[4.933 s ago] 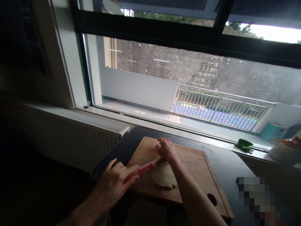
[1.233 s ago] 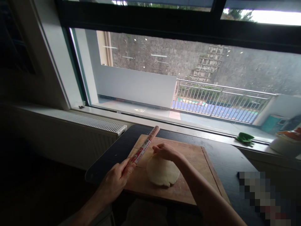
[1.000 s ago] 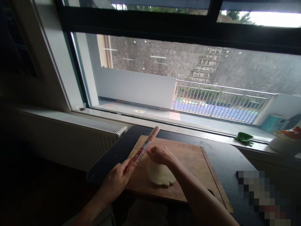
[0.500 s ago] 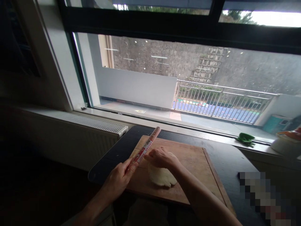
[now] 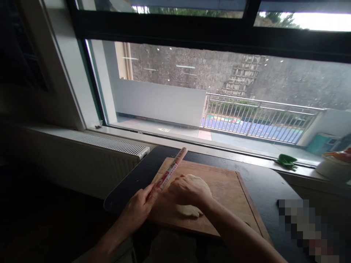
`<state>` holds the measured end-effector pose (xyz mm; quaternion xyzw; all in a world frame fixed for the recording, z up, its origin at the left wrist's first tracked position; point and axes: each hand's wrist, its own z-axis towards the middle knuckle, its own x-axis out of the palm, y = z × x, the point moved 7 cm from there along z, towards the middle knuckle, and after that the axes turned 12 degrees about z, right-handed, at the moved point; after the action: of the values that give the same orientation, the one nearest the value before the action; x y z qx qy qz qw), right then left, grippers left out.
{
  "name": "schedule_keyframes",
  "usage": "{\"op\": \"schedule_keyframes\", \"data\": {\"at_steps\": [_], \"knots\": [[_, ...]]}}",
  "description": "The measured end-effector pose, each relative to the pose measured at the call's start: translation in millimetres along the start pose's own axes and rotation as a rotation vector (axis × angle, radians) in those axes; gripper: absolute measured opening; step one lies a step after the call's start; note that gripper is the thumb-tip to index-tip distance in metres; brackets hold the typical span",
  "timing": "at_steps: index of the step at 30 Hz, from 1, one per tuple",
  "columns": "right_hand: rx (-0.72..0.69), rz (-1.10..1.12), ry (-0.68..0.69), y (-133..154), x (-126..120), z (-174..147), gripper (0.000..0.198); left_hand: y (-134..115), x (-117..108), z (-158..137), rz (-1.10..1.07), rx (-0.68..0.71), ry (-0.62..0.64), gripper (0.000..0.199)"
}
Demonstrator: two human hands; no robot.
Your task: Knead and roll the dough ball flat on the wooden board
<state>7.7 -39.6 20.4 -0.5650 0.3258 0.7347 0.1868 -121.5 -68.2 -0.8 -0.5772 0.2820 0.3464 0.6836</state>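
Note:
A rolling pin (image 5: 169, 173), wrapped in a red and white printed label, slants up and away over the left part of a wooden board (image 5: 223, 197). My left hand (image 5: 141, 204) is closed around its near end. On the board lies a flattened round of pale dough (image 5: 201, 182), partly covered by my right hand (image 5: 186, 190). The fingers of that hand are curled at the dough's left side, close to the pin. Their tips are mostly hidden, but they appear to grip the dough's edge.
The board rests on a dark table (image 5: 260, 186) beside a window sill. A radiator (image 5: 120, 153) stands to the left. On the sill are a green object (image 5: 286, 161) and a pale container (image 5: 333, 166). A blurred-out item (image 5: 304, 226) lies at the table's right.
My right hand has moved down and slightly towards me over the dough. The dough has shifted a little to the right. My left hand and the rolling pin stay almost still.

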Motion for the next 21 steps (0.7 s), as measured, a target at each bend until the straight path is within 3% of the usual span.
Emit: {"op": "schedule_keyframes", "data": {"at_steps": [3, 6, 8, 10, 11, 16, 21], "knots": [[0.088, 0.236, -0.024, -18, -8, -3, 0.051, 0, -1, -1, 0.006, -0.010, 0.005, 0.049], [0.209, 0.514, -0.142, -61, -30, -13, 0.048, -2, 0, -1, 0.015, 0.000, 0.013, 0.049], [0.378, 0.458, -0.193, -98, -43, -26, 0.040, -2, 2, -1, 0.018, -0.002, 0.012, 0.050], [0.597, 0.304, -0.093, -132, -41, -41, 0.036, -1, 3, -1, 0.017, -0.008, 0.008, 0.050], [0.626, 0.272, -0.050, -140, -38, -45, 0.035, -1, 3, -1, 0.018, -0.012, 0.005, 0.051], [0.699, 0.060, -0.044, -151, -25, -47, 0.037, -1, 4, -1, 0.038, -0.015, 0.005, 0.053], [0.687, 0.102, -0.023, -145, -20, -46, 0.042, -2, 4, -1, 0.070, -0.016, 0.001, 0.052]]}}
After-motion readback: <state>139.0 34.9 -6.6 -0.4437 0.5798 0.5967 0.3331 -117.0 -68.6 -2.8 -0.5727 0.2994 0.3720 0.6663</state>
